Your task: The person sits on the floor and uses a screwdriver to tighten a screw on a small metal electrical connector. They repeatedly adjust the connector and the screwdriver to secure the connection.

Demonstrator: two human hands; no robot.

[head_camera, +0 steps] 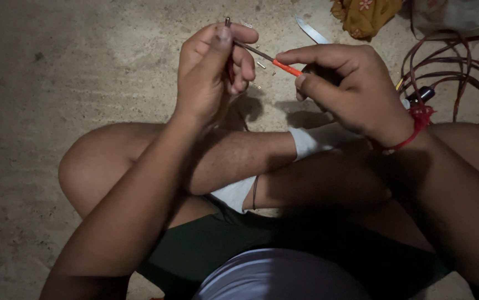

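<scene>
My left hand (pixel 214 66) is raised above my crossed legs and pinches a small metal part (pixel 228 22) that sticks up past my thumb. My right hand (pixel 350 83) grips a thin screwdriver with an orange handle (pixel 286 68). Its dark shaft (pixel 253 51) points left into my left hand's fingers. A red thread is tied around my right wrist (pixel 417 125).
I sit cross-legged on a concrete floor (pixel 56 72). Coiled dark red wire (pixel 450 66) lies at the right with a small black piece (pixel 420 95) beside it. A flat metal blade (pixel 313 31) and yellow patterned cloth (pixel 364 15) lie at the top. Tiny bits (pixel 261 65) dot the floor.
</scene>
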